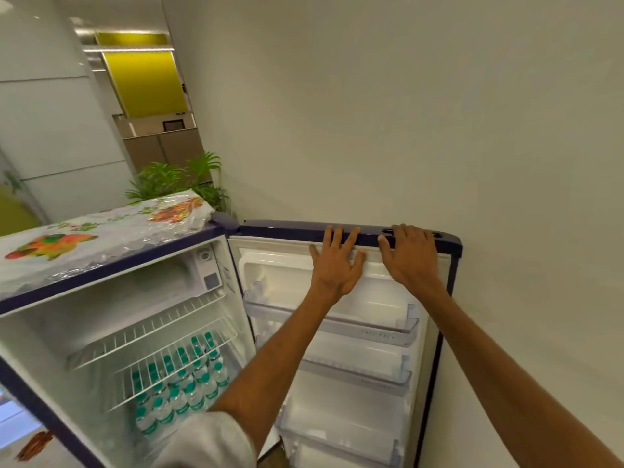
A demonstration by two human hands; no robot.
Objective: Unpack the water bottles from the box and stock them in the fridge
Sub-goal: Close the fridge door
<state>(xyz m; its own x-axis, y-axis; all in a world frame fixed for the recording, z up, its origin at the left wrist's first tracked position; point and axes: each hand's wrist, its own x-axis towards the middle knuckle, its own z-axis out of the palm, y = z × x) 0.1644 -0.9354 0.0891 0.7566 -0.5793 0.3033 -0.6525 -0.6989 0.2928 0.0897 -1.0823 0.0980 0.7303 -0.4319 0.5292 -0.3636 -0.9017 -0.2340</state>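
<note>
fridge door [280,229] under left hand [336,265], right hand [410,255], bottle labels [212,395] blurred

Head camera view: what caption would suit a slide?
Left hand and right hand rest atop the open fridge door; water bottles stand inside.

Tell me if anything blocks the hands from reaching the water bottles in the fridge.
Nothing visible blocks the open front. The left hand and right hand rest on top of the fridge door, right of the compartment. The water bottles stand below two wire shelves, which cover them only from above.
</note>
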